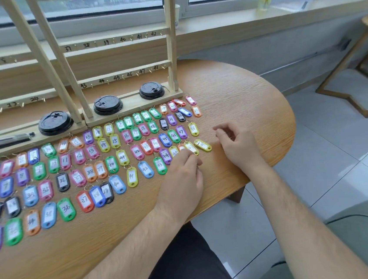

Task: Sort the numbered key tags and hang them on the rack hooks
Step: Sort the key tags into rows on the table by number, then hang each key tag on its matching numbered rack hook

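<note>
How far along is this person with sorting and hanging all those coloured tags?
Done: most key tags lie in numbered rows on the table. In hand: the left hand touches a yellow tag at a row's end; the right hand hovers beside it, holding nothing. Left: all the hanging, since the rack hooks in view are bare.

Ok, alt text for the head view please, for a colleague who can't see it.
A person's left hand touches a yellow tag at the right end of rows of coloured numbered key tags on a wooden table, the right hand loosely curled beside it. Behind, a wooden rack has numbered, bare hooks and three black cup lids on its base.
</note>
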